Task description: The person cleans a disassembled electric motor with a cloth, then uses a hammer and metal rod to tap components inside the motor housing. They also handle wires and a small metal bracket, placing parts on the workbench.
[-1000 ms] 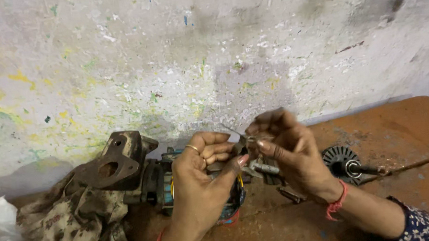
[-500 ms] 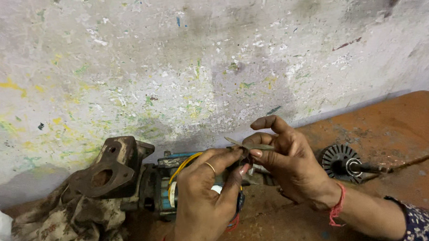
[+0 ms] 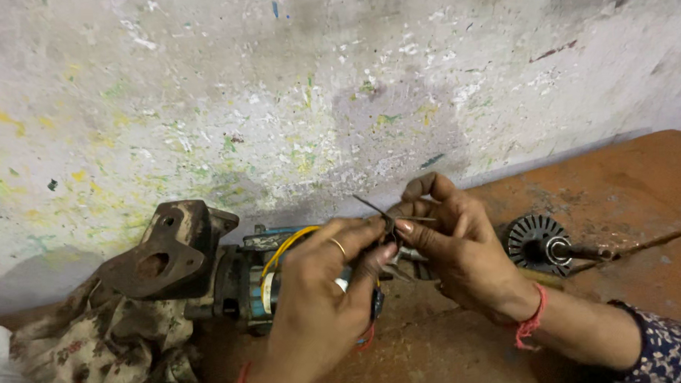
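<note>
Two hands: left hand [image 3: 314, 306] and right hand [image 3: 452, 248]. One small electric motor [image 3: 253, 281] with one rusty cast mounting bracket [image 3: 169, 250]. One yellow wire [image 3: 286, 246]. One finned rotor on a shaft [image 3: 542, 243]. One patterned rag [image 3: 97, 351]. Two finger rings [image 3: 338, 247], both on the left hand. One red wrist thread [image 3: 532, 321].

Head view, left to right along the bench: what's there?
Patterned cloth → rusty metal bracket → blue motor body → left hand → right hand → finned metal disc on a shaft.
</note>
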